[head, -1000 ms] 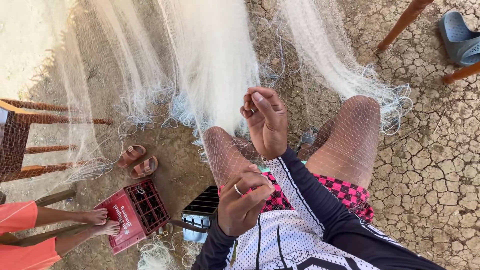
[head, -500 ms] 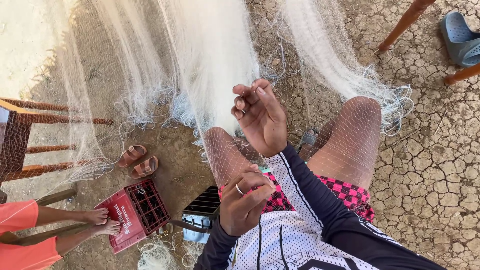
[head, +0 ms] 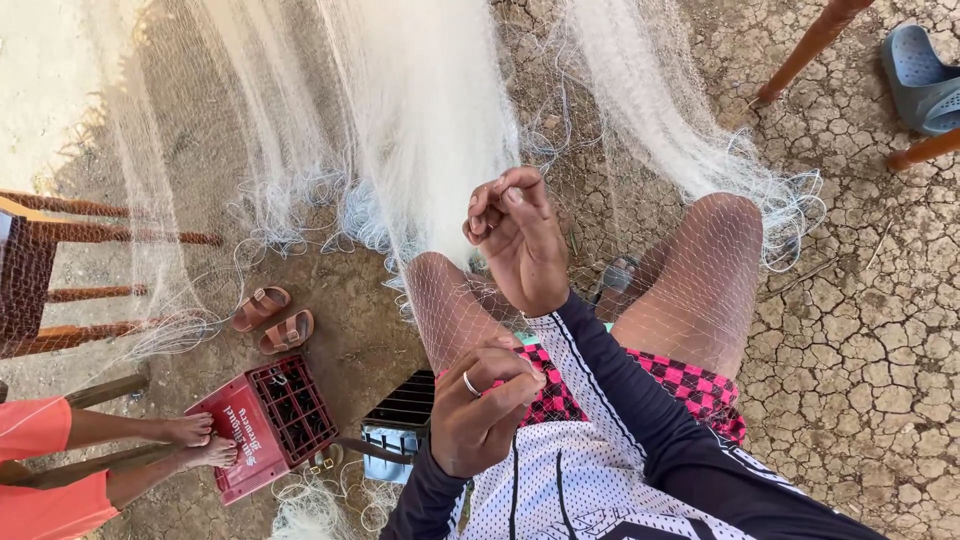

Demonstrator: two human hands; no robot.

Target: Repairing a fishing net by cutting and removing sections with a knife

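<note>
A fine white fishing net (head: 420, 110) hangs in folds ahead of me and drapes over both my bare knees. My right hand (head: 520, 240) is raised above my left knee, its fingers pinched together on the net's mesh. My left hand (head: 480, 405), with a ring on one finger, sits low by my lap with fingers curled on strands of the net. I wear a white and dark jersey and pink checked shorts (head: 690, 385).
A red plastic crate (head: 265, 420) stands at lower left, with another person's bare feet (head: 195, 440) resting on it. A pair of brown sandals (head: 272, 318) lies beside it. Wooden chair legs (head: 80, 240) are at left, a blue shoe (head: 925, 80) at upper right on cracked dry earth.
My right hand has drawn the pinched mesh a little to the left and closer together. My left hand has stayed low by my lap.
</note>
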